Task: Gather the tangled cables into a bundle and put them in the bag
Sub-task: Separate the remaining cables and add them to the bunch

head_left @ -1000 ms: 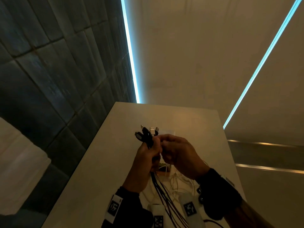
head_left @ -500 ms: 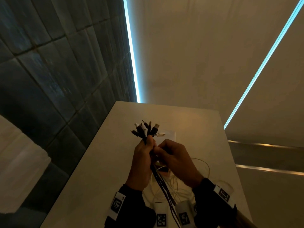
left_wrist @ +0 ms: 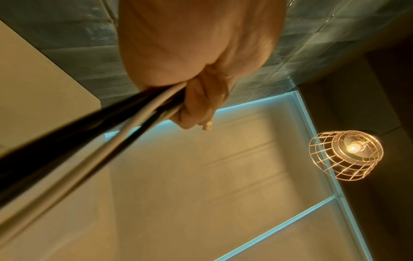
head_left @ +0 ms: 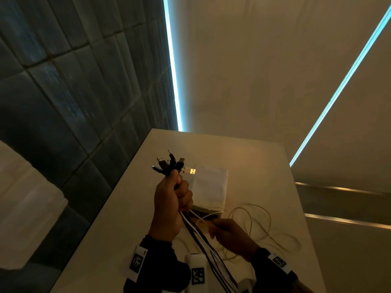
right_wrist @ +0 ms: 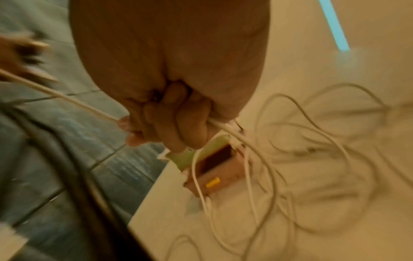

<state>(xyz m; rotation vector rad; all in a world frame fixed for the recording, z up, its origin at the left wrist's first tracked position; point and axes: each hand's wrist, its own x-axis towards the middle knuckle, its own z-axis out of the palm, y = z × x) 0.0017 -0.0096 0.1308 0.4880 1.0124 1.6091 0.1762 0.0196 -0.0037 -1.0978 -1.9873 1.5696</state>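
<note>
- The cables [head_left: 197,233] hang as a bundle above the table [head_left: 118,218], plugs fanned at 12 o'clock.
- The left hand [head_left: 171,199] is fisted tight round the bundle.
- At its 4 o'clock, the right hand [head_left: 230,235] has its fingers [right_wrist: 190,127] curled round a white cable [right_wrist: 232,132].
- The bag [head_left: 211,189] lies flat at 2 o'clock, on the table.

The cables [head_left: 203,235] were sheathed in smooth plastic, some black and faintly glossy, some white and matt. Bright metal was shown at the tip of the white plug [head_left: 190,171], while the black plugs [head_left: 167,163] were moulded in dull plastic. The bag [head_left: 211,187] was seen to be of pale matt cloth, with a stitched hem at its near edge. The bench [head_left: 254,166] was finished in a smooth, matt, light surface. The wall [head_left: 63,92] was clad in dark tiles with a slightly glossy, uneven face. The lamp shade [left_wrist: 346,155] was made of thin metal wire. A small box [right_wrist: 214,169] looked like matt cardboard.
</note>
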